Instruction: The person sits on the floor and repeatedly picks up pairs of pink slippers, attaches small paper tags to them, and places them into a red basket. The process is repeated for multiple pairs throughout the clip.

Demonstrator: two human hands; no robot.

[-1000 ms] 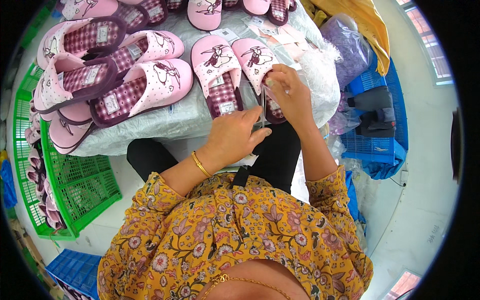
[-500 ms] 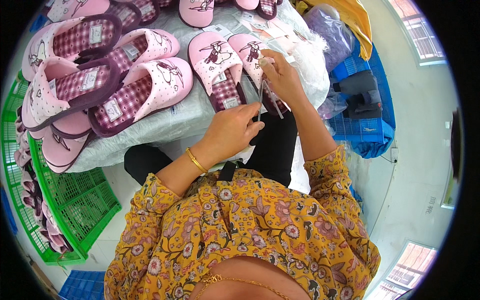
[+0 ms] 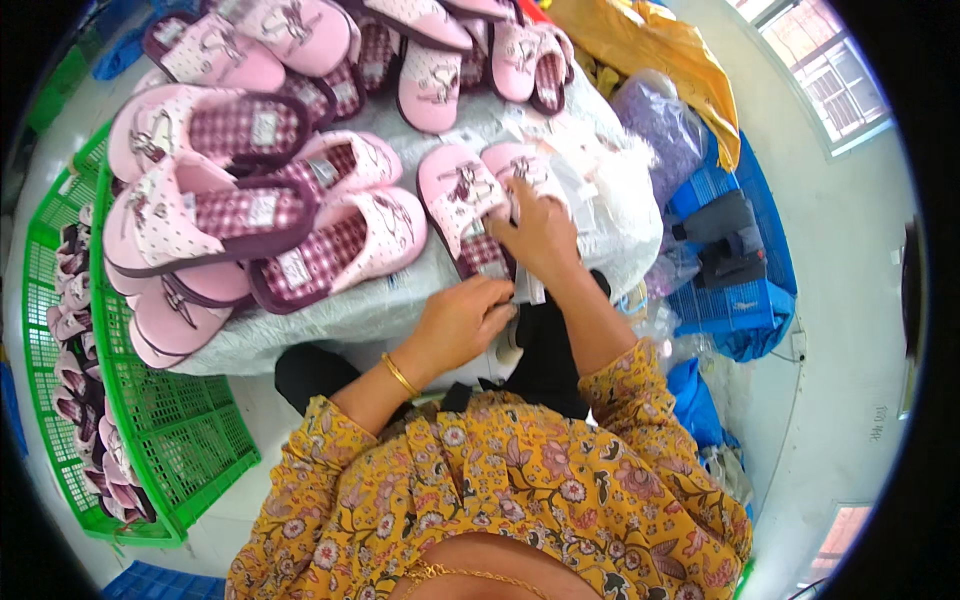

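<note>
Slippers point(image 3: 460, 195), one pair: pink, checked insoles; upper centre of the frame, toes up, side by side on a plastic-wrapped bale point(image 3: 350, 330).

Right hand point(image 3: 543, 235): over the right slipper, fingers bent and partly spread, tips at the facing edges of the two uppers; whether anything is gripped, cannot tell. Changed: half a second ago it lay farther out on the right slipper.

Left hand point(image 3: 462, 325): at the left slipper's heel, fingers loosely curled, thumb near them; a firm hold cannot be confirmed. Place beside the heel, unchanged.

Strip point(image 3: 537, 290): pale, just below the right hand. Previously a clear length showed between both hands; now only this short piece is made out.

Bearing on the work: handling appears to take in both slippers, the pair not yet released.

Nearby: slipper stack point(image 3: 155, 225), left; green crate point(image 3: 190, 420), lower left.
</note>
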